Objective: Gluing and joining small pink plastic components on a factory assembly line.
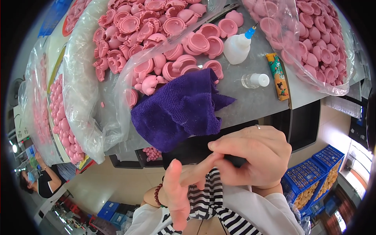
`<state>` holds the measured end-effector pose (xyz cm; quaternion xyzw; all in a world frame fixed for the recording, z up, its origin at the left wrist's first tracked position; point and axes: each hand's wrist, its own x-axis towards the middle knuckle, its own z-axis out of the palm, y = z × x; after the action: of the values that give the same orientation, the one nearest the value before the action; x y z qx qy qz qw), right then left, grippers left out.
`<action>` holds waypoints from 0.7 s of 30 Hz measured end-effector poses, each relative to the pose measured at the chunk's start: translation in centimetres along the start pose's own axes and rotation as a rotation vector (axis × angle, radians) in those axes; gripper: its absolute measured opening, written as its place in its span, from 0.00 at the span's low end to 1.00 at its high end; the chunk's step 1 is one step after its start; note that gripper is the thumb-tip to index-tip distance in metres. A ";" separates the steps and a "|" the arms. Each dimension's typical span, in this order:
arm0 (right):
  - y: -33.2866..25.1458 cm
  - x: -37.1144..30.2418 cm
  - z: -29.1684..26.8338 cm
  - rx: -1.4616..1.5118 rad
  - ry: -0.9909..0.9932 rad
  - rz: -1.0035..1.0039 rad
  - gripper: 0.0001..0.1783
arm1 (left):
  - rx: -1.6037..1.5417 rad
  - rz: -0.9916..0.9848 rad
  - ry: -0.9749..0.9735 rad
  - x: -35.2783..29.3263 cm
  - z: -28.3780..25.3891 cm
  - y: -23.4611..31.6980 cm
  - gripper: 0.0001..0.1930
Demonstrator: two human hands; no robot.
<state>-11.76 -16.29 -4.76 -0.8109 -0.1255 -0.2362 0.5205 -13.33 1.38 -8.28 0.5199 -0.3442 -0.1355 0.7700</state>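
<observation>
In front of my body, just off the table's near edge, my two hands meet. My left hand [181, 188], with a beaded bracelet [158, 195] at the wrist, has its thumb and a long finger stretched out and holds nothing I can see. My right hand [254, 154], wearing a ring [257, 127], is curled, its thumb and fingers closing around the tip of that left finger. Any small thing between them is hidden. A crumpled purple towel [180, 109] hangs over the table edge beyond my hands. Behind it lie many pink hollow plastic parts [156, 35], some shaped like round shells.
A white squeeze bottle [237, 49] with a blue needle tip, a small clear bottle [255, 80] with a white cap and a green-orange packet [278, 76] stand or lie right of the towel. Clear plastic bags [84, 78] flank the table. Blue crates [309, 176] sit lower right; another person [43, 180] is far left.
</observation>
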 end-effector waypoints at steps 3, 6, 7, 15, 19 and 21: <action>-0.1 0.1 -0.1 -0.025 -0.007 -0.001 0.12 | -0.041 0.087 -0.052 0.9 -0.3 -0.1 0.57; -0.2 0.1 -0.4 0.067 -0.031 0.078 0.12 | -0.384 -0.068 0.048 0.4 -0.1 0.6 0.55; -0.4 0.4 -0.5 0.149 -0.055 0.144 0.12 | -0.525 -0.070 0.050 1.1 -0.2 0.8 0.53; -1.2 0.6 0.2 0.418 -0.004 0.306 0.14 | -0.928 -0.218 0.112 2.3 -0.6 1.7 0.43; -1.2 2.2 0.4 0.156 0.000 0.158 0.17 | -0.437 -0.331 0.131 3.2 -1.0 3.3 0.44; -1.5 3.2 1.3 0.030 0.031 0.048 0.18 | -0.221 -0.179 0.047 3.3 -1.5 3.6 0.46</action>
<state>-9.43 -14.63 -2.37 -0.8020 -0.1016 -0.2344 0.5399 -10.39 2.09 -4.13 0.4636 -0.2612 -0.2287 0.8152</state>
